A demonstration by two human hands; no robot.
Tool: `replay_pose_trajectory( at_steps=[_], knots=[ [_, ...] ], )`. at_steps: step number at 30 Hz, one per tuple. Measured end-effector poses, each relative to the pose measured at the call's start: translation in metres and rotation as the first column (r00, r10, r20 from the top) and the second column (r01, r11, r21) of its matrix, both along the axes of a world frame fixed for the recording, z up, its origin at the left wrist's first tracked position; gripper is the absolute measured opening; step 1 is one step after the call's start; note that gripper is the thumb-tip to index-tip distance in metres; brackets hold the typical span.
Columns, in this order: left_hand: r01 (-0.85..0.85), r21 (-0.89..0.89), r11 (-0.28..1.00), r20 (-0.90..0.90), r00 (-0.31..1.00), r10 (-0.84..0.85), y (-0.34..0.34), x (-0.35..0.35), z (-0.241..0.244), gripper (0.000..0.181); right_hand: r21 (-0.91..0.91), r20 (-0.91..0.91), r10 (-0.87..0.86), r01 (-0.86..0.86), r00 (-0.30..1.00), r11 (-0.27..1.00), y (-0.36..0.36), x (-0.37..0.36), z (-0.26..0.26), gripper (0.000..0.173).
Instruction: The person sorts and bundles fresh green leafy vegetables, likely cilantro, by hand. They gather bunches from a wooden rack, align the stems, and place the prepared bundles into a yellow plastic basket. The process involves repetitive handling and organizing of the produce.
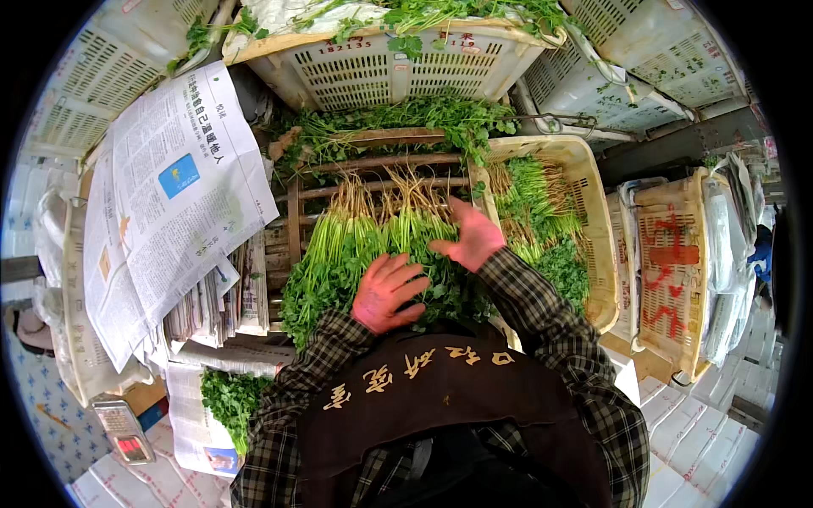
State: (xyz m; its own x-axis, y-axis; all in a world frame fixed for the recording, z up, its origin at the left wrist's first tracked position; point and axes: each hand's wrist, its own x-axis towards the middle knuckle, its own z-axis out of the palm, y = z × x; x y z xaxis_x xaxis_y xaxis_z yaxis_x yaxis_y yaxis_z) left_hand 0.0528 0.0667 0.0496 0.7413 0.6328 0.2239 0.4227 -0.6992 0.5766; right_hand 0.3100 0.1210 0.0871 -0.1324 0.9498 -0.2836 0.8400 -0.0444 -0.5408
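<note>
Bunches of cilantro with pale brown roots lie side by side on a slatted rack, roots pointing away from me. My left hand rests over the leafy part, fingers spread, with no stems gripped in it. At the right end of the row, my right hand is held with thumb and fingers apart, beside the stems and roots; whether it touches them is hard to tell. Just right of it stands a cream plastic basket holding more cilantro bunches laid in layers.
Loose cilantro lies beyond the rack, before a large white crate. A newspaper sheet covers a crate at left, near stacked newspapers. A digital scale sits lower left. Another crate with red markings stands at right.
</note>
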Motion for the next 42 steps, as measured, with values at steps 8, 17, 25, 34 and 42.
replay_pose_trajectory(
  at_steps=[8,17,25,34,42],
  knots=[
    [0.118,-0.018,0.993,-0.089,0.989,-0.119,-0.010,0.007,-0.025,0.043,-0.307,-0.310,-0.351,0.256,0.883,0.917,0.159,0.049,-0.016,0.075],
    [0.058,-0.066,0.996,0.062,0.997,-0.054,-0.003,0.010,-0.013,0.041,-0.428,-0.535,-0.590,0.408,0.605,0.806,0.164,0.048,-0.033,0.040],
    [0.197,-0.035,0.980,-0.126,0.972,-0.200,0.014,0.076,-0.055,0.041,-0.228,0.146,0.242,-0.205,0.959,0.952,0.169,-0.002,-0.046,0.052],
    [0.249,0.000,0.968,-0.171,0.954,-0.245,0.016,0.073,-0.052,0.045,-0.174,0.166,0.375,-0.347,0.912,0.922,0.146,0.017,-0.083,0.059],
    [0.061,-0.042,0.997,0.015,0.998,-0.060,0.018,0.063,-0.038,0.037,-0.492,0.193,0.676,-0.526,0.711,0.693,0.086,0.047,0.001,0.059]
  ],
)
